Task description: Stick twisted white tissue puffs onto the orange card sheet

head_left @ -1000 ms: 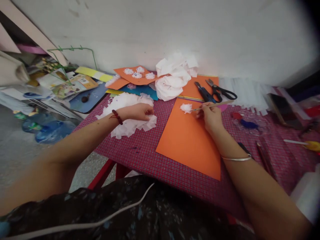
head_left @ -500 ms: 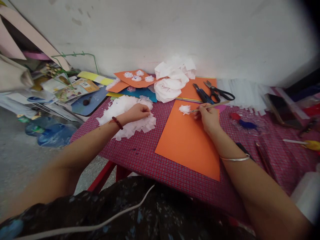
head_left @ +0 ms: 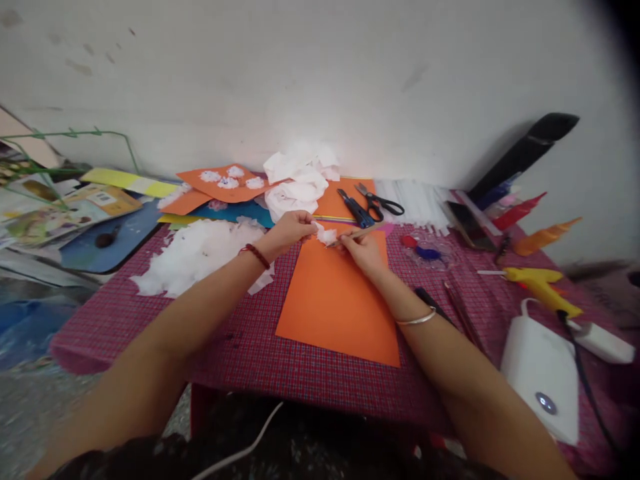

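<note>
A small tuft of white tissue paper (head_left: 327, 238) sits near the top of an orange sheet of paper (head_left: 340, 307). My left hand (head_left: 293, 230) is at its left side, thumb and finger pinched on what looks like a small piece of white tissue paper (head_left: 316, 229). From the right, my right hand (head_left: 364, 253) grips a thin tan stick (head_left: 367, 230) whose lower tip touches or almost touches the tuft. Behind my left forearm lies a heap of white tissue pieces (head_left: 200, 250).
Crumpled white tissue (head_left: 297, 190), scissors (head_left: 380, 203) and a blue cutter (head_left: 354, 208) lie at the back. An orange sheet with several white tufts (head_left: 220, 190) is back left. On the right are a yellow glue gun (head_left: 540, 283) and a white box-shaped device (head_left: 543, 373).
My left hand has moved right, from the tissue heap to the tuft on the orange sheet. My right hand stays by the tuft with the stick. The view has turned right.
</note>
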Tool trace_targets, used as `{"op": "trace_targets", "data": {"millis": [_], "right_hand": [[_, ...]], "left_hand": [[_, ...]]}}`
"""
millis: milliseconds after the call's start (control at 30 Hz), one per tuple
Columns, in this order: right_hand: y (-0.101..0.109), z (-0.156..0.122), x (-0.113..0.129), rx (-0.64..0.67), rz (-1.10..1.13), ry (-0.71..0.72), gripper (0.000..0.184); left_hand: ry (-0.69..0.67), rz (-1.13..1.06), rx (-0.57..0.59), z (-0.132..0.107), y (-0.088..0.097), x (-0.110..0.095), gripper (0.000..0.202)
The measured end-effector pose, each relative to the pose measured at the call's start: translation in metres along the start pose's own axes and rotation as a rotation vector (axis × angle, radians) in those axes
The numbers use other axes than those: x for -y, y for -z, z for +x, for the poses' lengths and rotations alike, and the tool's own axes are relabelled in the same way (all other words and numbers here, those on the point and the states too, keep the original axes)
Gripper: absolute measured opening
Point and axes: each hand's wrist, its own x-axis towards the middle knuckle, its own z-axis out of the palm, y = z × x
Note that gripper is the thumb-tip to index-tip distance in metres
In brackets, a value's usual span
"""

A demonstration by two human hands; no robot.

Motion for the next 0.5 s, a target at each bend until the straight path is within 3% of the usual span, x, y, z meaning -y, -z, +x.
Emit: {"op": "trace_targets", "data": {"millis": [167, 300, 500], "right_hand": [[0.003, 0.000, 0.000, -0.067, -0.042, -0.048, 0.013], [0.005, 0.002, 0.000, -0.078, -0.085, -0.078, 0.011], [0.001, 0.003, 0.000, -0.011, -0.111, -0.065, 0.014]], "left_hand": [[0.054, -0.164, -0.043, 0.020, -0.013, 0.026, 0.015], [0.081, -0.240, -0.065, 0.023, -0.005, 0.038, 0.016], [0.100, -0.261, 0.005, 0.024, 0.006, 0.043, 0.016]]}}
